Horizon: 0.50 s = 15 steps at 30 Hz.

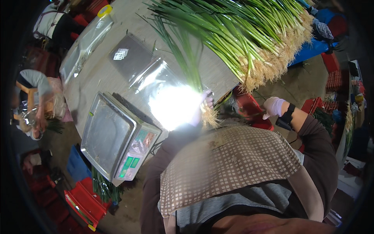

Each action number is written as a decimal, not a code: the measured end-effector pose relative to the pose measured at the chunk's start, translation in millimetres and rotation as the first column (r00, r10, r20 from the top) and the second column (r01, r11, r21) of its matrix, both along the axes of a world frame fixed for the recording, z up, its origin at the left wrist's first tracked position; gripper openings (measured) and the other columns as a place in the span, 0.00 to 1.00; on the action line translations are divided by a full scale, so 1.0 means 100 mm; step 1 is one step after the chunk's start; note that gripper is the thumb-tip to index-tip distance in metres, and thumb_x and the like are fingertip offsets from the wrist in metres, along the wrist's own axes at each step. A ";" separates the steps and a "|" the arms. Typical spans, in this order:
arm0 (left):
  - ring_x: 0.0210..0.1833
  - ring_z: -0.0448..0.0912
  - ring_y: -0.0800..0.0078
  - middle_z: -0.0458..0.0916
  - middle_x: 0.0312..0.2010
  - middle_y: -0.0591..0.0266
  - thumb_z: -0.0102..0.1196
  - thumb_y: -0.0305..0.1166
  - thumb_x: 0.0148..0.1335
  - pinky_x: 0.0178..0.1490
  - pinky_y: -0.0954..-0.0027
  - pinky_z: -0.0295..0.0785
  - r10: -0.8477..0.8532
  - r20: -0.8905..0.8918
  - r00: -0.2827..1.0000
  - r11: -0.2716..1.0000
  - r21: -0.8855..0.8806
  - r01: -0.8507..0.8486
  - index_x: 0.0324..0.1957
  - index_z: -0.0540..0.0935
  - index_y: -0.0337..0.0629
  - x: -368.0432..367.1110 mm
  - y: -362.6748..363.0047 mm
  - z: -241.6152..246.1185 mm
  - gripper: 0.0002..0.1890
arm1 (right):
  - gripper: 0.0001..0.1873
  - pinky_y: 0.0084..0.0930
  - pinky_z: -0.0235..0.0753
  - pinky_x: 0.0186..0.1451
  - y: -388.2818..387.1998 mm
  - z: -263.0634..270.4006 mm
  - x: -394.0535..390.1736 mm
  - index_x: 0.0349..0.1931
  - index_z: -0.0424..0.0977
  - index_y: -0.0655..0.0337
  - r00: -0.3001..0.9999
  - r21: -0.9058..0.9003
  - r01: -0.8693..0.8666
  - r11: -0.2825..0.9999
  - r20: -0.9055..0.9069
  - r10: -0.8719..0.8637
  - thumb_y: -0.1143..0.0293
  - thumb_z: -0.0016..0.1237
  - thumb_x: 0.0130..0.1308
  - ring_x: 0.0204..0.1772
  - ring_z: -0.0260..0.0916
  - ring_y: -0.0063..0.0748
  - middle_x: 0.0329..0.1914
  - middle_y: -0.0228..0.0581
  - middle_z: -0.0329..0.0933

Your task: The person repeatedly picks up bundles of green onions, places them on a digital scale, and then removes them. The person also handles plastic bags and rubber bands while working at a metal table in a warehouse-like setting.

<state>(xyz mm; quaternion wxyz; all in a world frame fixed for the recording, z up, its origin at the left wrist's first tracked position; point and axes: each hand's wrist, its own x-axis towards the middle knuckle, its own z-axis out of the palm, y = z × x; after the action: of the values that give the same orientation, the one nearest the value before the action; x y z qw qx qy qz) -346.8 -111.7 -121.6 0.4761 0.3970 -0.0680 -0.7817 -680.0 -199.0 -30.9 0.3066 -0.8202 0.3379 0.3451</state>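
My gloved left hand (208,99) is closed around the root end of a small bunch of green onions (190,65). Their pale roots (210,115) hang below the fist, and the leaves reach up across the tabletop. Strong glare washes out the wrist and part of the clear plastic bags (159,70) beside it. Out to the right, my gloved right hand (274,106) hovers above a red crate (248,103) with curled fingers. A thin dark strand lies near its fingertips; whether the hand grips it is unclear. A large heap of green onions (233,38) covers the table's far right.
A digital scale (109,137) stands on the table (87,87) at left. Beyond are labels (120,54), plastic film (87,44) and a yellow tape roll (104,10). People work at left (35,99) and upper right (323,29). A red crate (87,201) sits on the floor.
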 end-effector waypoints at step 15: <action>0.40 0.78 0.68 0.77 0.35 0.63 0.59 0.35 0.69 0.47 0.68 0.77 0.041 -0.129 0.991 0.993 -0.105 -0.055 0.61 0.77 0.37 -0.29 -0.12 0.06 0.21 | 0.19 0.35 0.81 0.48 -1.78 0.03 0.81 0.38 0.80 0.71 0.710 -0.251 0.670 0.699 0.491 -0.504 0.59 0.61 0.61 0.41 0.83 0.47 0.37 0.56 0.84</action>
<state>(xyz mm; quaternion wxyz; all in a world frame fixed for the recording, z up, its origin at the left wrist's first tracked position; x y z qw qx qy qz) -375.9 -123.7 -115.3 0.5191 0.3217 -0.0703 -0.7887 -598.9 -376.7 -27.7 0.2821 -0.7608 0.5841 -0.0214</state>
